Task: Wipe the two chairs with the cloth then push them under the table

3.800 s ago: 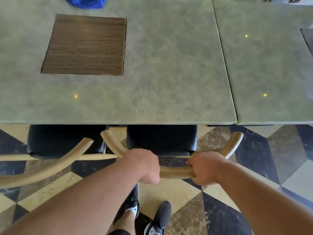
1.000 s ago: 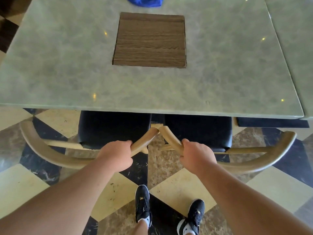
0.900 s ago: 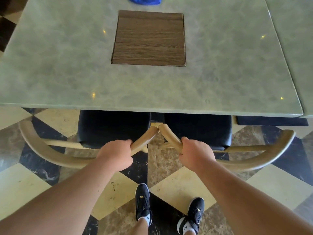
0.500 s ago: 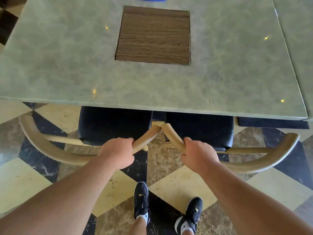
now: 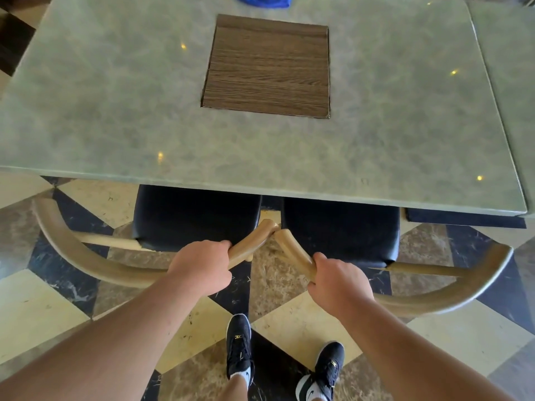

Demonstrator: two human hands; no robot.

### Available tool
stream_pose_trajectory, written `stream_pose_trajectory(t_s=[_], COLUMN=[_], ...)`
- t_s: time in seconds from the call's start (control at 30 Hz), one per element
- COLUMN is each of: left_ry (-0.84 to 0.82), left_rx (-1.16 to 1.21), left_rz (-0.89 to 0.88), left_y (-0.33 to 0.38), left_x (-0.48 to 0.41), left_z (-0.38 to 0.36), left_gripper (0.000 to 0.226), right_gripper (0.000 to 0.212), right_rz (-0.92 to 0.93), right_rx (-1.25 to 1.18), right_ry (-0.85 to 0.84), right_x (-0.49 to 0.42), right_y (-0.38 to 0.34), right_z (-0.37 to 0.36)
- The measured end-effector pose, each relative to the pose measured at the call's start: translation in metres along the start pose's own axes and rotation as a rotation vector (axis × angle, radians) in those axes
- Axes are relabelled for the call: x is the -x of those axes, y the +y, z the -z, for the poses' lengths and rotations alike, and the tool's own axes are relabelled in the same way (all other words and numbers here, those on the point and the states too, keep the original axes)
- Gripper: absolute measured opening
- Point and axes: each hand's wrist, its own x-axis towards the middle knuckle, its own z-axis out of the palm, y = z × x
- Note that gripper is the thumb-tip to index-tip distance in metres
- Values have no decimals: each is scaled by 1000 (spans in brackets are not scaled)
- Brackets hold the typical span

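Two black shoes (image 5: 240, 345) stood on the patterned floor (image 5: 40, 311) at the near edge. Above them, the left hand (image 5: 202, 266) was clenched around the curved wooden rail of the left chair (image 5: 86, 261), and the right hand (image 5: 338, 285) gripped the rail of the right chair (image 5: 451, 296). The rail ends met between the hands. Both black seats sat partly under the grey table (image 5: 115, 111), side by side. A wood panel (image 5: 269, 68) lay set into the tabletop, and the blue cloth (image 5: 262, 0) rested at the far edge, well apart from both hands.
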Motion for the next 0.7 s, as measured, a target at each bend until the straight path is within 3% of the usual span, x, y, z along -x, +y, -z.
stream_pose_trajectory(t_s=[0.33,0.7], left_ry=[27,29], left_rx=[-20,-28], left_rz=[7,7], left_y=[-1,-2], left_x=[4,9], left_z=[-8,-7], left_gripper=[41,40], right_gripper=[28,26], right_rz=[18,29], right_rx=[-6,-18], right_ry=[15,24], right_x=[1,0], right_y=[5,6], right_z=[0,-2])
